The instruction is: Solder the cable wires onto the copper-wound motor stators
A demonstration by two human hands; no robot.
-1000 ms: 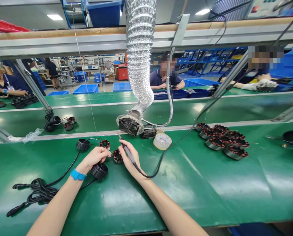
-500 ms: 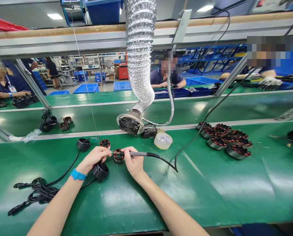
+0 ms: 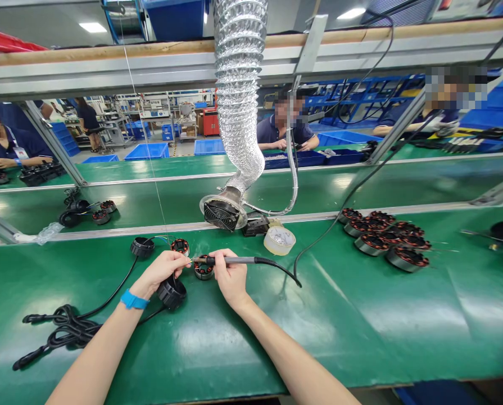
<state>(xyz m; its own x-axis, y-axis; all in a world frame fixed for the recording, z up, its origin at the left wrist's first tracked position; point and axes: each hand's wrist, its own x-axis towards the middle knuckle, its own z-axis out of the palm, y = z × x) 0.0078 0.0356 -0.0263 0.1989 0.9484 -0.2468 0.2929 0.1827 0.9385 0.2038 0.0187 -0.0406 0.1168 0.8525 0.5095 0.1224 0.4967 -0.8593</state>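
Observation:
My right hand (image 3: 231, 278) grips a soldering iron (image 3: 243, 260) like a pen, its tip pointing left. Against that tip, my left hand (image 3: 167, 267) pinches thin wires (image 3: 190, 261), whose ends are too small to make out fully. Directly below the iron sits a motor stator (image 3: 203, 270) with copper windings; a second stator (image 3: 180, 246) lies just behind my left fingers. A black round cap (image 3: 172, 293) with a cable is under my left wrist. Another black cap (image 3: 142, 247) stands farther left. Faint smoke shows near the tip.
Coiled black cables (image 3: 72, 326) lie at left. A silver exhaust duct (image 3: 239, 101) hangs ahead, ending in a fan grille (image 3: 221, 215). Beside it is a roll of clear tape (image 3: 280, 241). Several stators (image 3: 373, 244) are grouped at right. Co-workers sit across the bench.
Both hands stay nearly still, with the iron at the wires. The iron's cord has swung slightly left and up. Parts on the strip behind have shifted left, and the right co-worker's gloved hands have moved.

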